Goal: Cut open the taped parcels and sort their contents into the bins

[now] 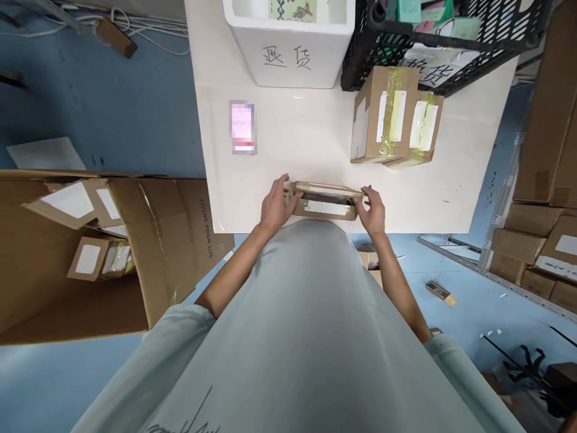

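Note:
A small cardboard box (325, 214) with a white label and clear tape lies at the table's near edge, against my shirt. Its top is partly raised, and a dark gap shows inside. My left hand (276, 207) grips the box's left end, thumb on the upper edge. At the right end, my right hand (372, 210) holds the corner between thumb and fingers. What lies inside the box is too dark to make out.
Taped cardboard boxes (377, 120) stand on the table (288, 138) at right, before a black crate (433, 39). A white bin (295, 57) sits at the back, a phone-like pink-screened item (243, 127) at left. A large open carton (174, 228) holding parcels stands left; a shelf of boxes (527, 240) is right.

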The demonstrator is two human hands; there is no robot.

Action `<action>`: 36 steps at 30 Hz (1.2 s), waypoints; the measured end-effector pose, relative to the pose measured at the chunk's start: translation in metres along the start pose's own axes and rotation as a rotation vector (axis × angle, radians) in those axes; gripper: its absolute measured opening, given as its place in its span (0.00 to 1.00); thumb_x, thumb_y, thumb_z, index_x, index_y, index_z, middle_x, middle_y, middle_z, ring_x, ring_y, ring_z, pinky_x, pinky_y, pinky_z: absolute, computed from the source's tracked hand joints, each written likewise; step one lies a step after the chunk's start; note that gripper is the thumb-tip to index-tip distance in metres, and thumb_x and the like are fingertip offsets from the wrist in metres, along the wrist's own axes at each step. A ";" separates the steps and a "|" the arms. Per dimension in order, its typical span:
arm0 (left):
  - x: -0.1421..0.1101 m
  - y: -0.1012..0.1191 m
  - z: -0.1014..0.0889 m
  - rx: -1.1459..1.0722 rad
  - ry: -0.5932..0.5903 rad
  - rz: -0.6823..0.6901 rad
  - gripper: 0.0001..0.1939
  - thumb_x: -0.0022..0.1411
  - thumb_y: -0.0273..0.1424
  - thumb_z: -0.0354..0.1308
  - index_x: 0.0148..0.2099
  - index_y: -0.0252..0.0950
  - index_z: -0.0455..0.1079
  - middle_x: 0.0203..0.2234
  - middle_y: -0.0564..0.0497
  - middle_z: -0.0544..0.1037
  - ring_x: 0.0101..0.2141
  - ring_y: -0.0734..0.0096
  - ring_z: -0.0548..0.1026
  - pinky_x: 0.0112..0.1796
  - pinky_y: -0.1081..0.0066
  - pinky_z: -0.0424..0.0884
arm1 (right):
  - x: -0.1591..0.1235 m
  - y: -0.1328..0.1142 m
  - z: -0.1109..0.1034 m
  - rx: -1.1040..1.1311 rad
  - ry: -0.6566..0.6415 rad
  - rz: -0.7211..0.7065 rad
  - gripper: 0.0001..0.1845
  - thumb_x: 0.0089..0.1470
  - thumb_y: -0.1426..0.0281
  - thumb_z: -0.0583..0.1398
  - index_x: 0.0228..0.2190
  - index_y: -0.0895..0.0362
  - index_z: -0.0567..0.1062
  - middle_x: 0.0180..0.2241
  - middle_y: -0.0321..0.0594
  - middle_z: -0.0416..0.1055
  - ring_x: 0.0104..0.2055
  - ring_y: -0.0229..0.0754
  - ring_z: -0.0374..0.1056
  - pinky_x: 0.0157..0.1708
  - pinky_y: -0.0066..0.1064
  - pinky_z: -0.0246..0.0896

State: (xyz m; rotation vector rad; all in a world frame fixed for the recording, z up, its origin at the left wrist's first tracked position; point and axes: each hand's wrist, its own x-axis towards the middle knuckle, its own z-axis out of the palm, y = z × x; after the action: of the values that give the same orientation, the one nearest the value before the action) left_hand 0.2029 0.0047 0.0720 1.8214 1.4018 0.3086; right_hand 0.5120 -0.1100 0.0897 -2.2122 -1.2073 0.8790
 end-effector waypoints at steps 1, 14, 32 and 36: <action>0.001 0.003 0.000 0.012 0.050 0.006 0.31 0.78 0.44 0.61 0.75 0.38 0.65 0.65 0.36 0.77 0.55 0.52 0.80 0.53 0.56 0.79 | 0.011 -0.002 -0.001 -0.025 -0.003 -0.005 0.33 0.72 0.45 0.56 0.59 0.56 0.80 0.62 0.59 0.79 0.63 0.55 0.77 0.60 0.48 0.77; -0.059 0.004 -0.007 0.205 -0.116 0.274 0.18 0.82 0.43 0.56 0.47 0.39 0.82 0.56 0.38 0.84 0.59 0.47 0.78 0.59 0.47 0.77 | 0.075 0.009 0.010 -0.157 -0.059 -0.085 0.19 0.74 0.54 0.59 0.47 0.54 0.84 0.56 0.51 0.77 0.51 0.52 0.75 0.53 0.46 0.77; -0.006 0.003 0.011 0.509 -0.417 0.676 0.24 0.72 0.29 0.64 0.68 0.32 0.76 0.59 0.35 0.82 0.73 0.40 0.71 0.79 0.32 0.51 | 0.005 -0.028 -0.007 -0.639 -0.396 -0.653 0.20 0.78 0.69 0.52 0.50 0.62 0.84 0.49 0.59 0.81 0.57 0.62 0.70 0.59 0.51 0.66; -0.005 0.009 -0.008 0.480 -0.438 0.710 0.22 0.74 0.36 0.65 0.65 0.33 0.77 0.54 0.37 0.81 0.66 0.42 0.77 0.79 0.33 0.51 | -0.004 -0.027 -0.001 -0.779 -0.485 -0.728 0.20 0.76 0.69 0.55 0.51 0.68 0.83 0.48 0.64 0.82 0.59 0.66 0.69 0.61 0.54 0.63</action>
State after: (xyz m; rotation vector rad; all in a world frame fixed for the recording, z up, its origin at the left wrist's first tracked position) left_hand 0.2030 0.0034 0.0846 2.5565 0.5119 -0.0950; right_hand 0.4961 -0.0995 0.1093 -1.7810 -2.7196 0.6985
